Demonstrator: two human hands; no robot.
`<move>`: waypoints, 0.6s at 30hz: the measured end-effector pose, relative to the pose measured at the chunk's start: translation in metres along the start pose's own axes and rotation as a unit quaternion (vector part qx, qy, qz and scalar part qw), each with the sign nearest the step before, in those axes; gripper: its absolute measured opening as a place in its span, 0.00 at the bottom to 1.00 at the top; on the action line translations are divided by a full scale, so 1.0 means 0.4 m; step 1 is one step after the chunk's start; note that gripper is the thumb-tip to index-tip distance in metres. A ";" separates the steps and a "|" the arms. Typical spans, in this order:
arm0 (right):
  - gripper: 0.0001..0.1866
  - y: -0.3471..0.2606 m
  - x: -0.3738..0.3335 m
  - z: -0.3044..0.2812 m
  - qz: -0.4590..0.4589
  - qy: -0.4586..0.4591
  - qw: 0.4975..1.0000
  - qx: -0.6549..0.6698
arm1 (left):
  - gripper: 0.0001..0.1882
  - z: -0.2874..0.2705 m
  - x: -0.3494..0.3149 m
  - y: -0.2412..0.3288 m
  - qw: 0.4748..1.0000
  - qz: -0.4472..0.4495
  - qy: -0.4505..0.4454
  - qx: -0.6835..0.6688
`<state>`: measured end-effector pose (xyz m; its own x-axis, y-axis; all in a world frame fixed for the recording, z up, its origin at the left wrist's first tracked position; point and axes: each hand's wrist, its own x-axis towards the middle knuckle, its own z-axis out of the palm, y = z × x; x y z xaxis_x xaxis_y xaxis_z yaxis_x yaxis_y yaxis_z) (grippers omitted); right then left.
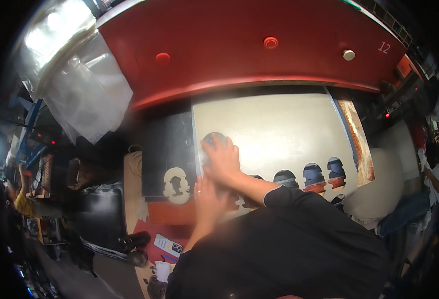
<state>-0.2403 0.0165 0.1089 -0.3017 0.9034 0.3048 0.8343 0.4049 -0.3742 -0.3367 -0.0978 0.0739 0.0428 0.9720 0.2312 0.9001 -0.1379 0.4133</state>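
Before the red panel (219,55): cream sheet (284,129), openings (284,178) along its near edge
Right hand (223,159): over a dark rounded shape (209,136) by the sheet's left edge; cannot tell if gripping
Left hand (209,198): beside the right, grip hidden
Dark board (167,139): pale cut piece (179,199)

One right hand (223,159) and one left hand (210,200), both mine; one pale sheet (274,129); four holes (313,173), perhaps more beneath my fingers; one cut piece (180,199); two red buttons (270,43); one pale knob (348,55); one phone (167,244).
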 end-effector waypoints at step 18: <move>0.35 0.200 -0.161 -0.096 0.050 0.067 0.996 0.038 | 0.40 0.007 -0.080 -0.002 1.000 0.002 0.026 -0.001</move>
<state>-0.1364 -0.0149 0.0929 -0.1500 0.9147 0.3752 0.8186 0.3277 -0.4717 -0.3376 -0.1284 0.0637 0.0227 0.9601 0.2787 0.8995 -0.1413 0.4135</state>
